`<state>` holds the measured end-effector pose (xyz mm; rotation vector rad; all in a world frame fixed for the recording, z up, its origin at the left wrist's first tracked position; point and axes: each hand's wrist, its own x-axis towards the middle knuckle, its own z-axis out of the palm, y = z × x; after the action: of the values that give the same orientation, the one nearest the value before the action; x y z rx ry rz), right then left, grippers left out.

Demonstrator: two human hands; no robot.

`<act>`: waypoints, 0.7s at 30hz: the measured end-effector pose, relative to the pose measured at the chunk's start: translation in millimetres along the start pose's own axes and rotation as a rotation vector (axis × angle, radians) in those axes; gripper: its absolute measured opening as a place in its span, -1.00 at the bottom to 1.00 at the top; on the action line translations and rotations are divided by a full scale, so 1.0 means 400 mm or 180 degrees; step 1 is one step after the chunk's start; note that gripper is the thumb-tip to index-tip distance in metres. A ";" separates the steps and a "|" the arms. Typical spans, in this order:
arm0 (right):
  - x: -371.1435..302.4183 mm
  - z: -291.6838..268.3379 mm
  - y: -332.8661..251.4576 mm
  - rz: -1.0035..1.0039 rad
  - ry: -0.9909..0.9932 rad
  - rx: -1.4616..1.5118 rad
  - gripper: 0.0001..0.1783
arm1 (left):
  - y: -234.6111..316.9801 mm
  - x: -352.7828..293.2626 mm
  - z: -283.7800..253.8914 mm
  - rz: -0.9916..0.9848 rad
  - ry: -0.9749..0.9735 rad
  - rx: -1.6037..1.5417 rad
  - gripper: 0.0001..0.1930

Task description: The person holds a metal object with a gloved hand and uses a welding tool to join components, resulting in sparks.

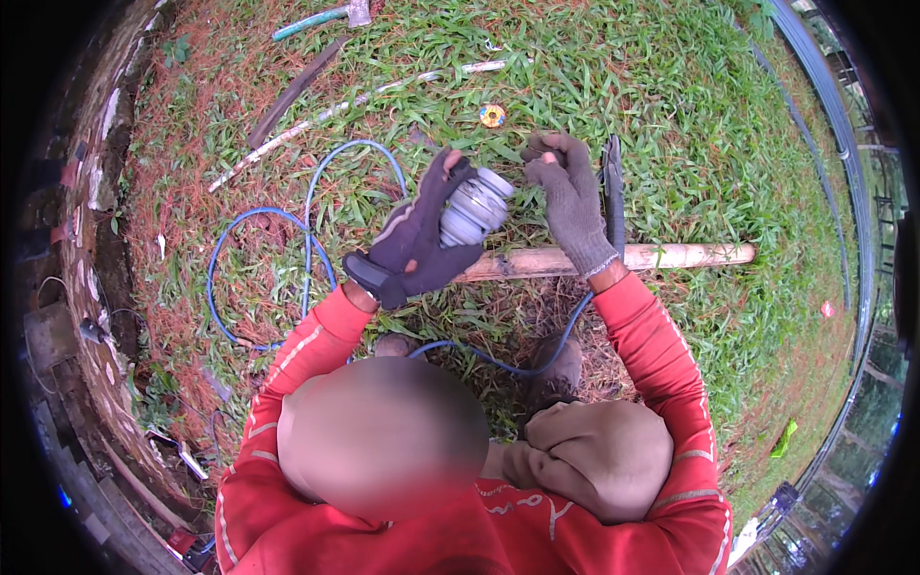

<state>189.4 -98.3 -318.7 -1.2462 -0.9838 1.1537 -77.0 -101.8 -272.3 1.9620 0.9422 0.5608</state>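
Observation:
My left hand [422,225], in a dark glove with bare fingertips, is closed around a grey ribbed cylindrical fitting [476,208] held above the grass. To its right, my right hand [567,198], in a grey-brown knit glove, is raised with fingers curled and thumb and fingertips together. Whether anything thin lies in that pinch is too small to tell. The hands are apart, and the right one does not touch the fitting. Below them lies a peeled wooden pole [690,255]. A dark long object [613,187] stands out just beside my right hand.
A blue hose [218,268] loops over the grass at left and runs between my boots. Farther off lie a round yellow-orange spool [492,115], a thin pale stick [316,120], a dark wooden strip [292,93] and a hammer-like tool with a teal handle [311,23].

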 end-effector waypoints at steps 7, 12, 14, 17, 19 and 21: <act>-0.014 -0.115 0.168 0.0751 -0.0713 -0.3683 -0.36 | -0.344 0.080 -0.035 -0.0362 0.0291 -0.0558 0.32; -0.020 -0.077 0.167 0.0879 -0.0479 -0.4748 -0.13 | -0.491 0.107 -0.021 0.0061 0.0339 -0.0273 0.33; -0.004 -0.117 0.203 0.1054 -0.0357 -0.4854 -0.15 | -0.508 0.119 -0.003 -0.0010 0.0331 -0.0355 0.34; 0.012 -0.143 0.224 0.1115 -0.0593 -0.5042 -0.16 | -0.496 0.131 0.006 -0.0090 0.0372 -0.0223 0.35; 0.014 -0.128 0.206 0.1182 -0.0657 -0.4998 -0.20 | -0.482 0.129 0.004 -0.0424 0.0172 -0.0417 0.31; 0.003 -0.112 0.187 0.0779 -0.0514 -0.5430 -0.26 | -0.476 0.125 0.001 -0.0523 0.0166 -0.0352 0.31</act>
<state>225.8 -108.0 -397.3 -2.6174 -2.1070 0.3449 -122.2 2.4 -433.2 1.7607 1.0710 0.5599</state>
